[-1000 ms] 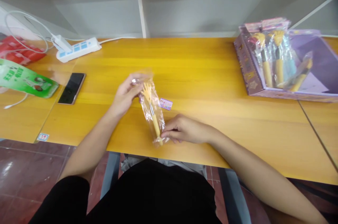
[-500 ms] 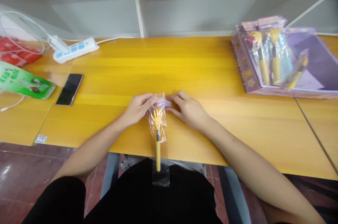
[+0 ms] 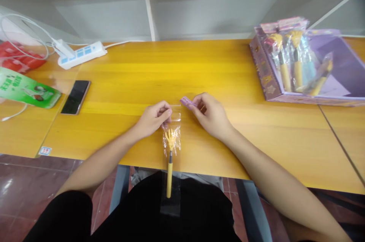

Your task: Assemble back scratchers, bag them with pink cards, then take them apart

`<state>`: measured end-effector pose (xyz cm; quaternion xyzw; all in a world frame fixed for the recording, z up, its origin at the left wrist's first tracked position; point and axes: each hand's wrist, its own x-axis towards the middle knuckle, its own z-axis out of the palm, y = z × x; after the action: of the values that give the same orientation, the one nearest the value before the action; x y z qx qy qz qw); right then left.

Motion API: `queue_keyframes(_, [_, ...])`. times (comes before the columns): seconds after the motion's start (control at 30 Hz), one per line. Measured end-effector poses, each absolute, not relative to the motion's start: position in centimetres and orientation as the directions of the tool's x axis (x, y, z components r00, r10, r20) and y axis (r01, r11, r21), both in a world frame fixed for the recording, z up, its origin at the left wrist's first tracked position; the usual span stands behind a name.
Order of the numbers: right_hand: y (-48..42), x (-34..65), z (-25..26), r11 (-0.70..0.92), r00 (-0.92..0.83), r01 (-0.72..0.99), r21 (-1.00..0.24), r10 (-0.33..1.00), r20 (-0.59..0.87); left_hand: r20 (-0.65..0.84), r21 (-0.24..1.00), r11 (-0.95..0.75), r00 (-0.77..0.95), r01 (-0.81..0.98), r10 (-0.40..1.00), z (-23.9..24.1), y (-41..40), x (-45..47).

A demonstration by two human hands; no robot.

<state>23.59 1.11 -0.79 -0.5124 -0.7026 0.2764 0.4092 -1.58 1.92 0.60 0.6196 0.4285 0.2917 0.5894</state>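
My left hand (image 3: pixel 155 118) pinches the top left edge of a clear plastic bag (image 3: pixel 176 114). Inside the bag lies a back scratcher (image 3: pixel 170 167) with a yellow hand-shaped head, a short metal neck and a yellow handle. The bag's lower end hangs past the table's front edge, over my dark clothing. To the right of the bag, my right hand (image 3: pixel 209 114) holds a small purple card (image 3: pixel 187 102) between thumb and fingers, apart from the bag.
At the back right, a purple box (image 3: pixel 273 97) holds several bagged back scratchers (image 3: pixel 297 63). On the left are a phone (image 3: pixel 75 97), a green package (image 3: pixel 28 88), a white power strip (image 3: pixel 82 54) with cables and a red item (image 3: pixel 18 57). White shelving (image 3: pixel 148 6) stands behind the table.
The purple card has come off the bag's top and moved right and up in my right hand. The bag and back scratcher have slid slightly toward me.
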Motion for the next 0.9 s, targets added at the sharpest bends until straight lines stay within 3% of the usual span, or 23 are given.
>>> queue_keyframes(0.13, [0.2,23.7,0.4,0.491,-0.101,0.383,-0.782,0.864,0.493,-0.137,0.988,0.083,0.483,0.132,0.865,0.3,2.0,-1.5])
queue_keyframes(0.27, [-0.4,23.7,1.1,0.637,-0.273,0.193,-0.746,0.765,0.583,-0.186,0.982,0.168,0.500,0.082,0.846,0.3,2.1,-1.2])
queue_keyframes(0.37, [-0.6,23.2,1.1,0.664,-0.385,0.155,-0.732,0.723,0.574,-0.208,0.974,0.225,0.511,0.029,0.834,0.3,1.9,-1.0])
queue_keyframes(0.67, [-0.5,22.8,0.4,0.554,-0.348,0.253,-0.793,0.817,0.460,-0.253,0.933,0.347,0.515,-0.094,0.819,0.4,1.4,-0.9])
queue_keyframes(0.9, [-0.5,23.0,0.1,0.544,-0.321,0.261,-0.797,0.828,0.460,-0.313,0.877,0.455,0.533,-0.156,0.786,0.5,1.5,-0.9])
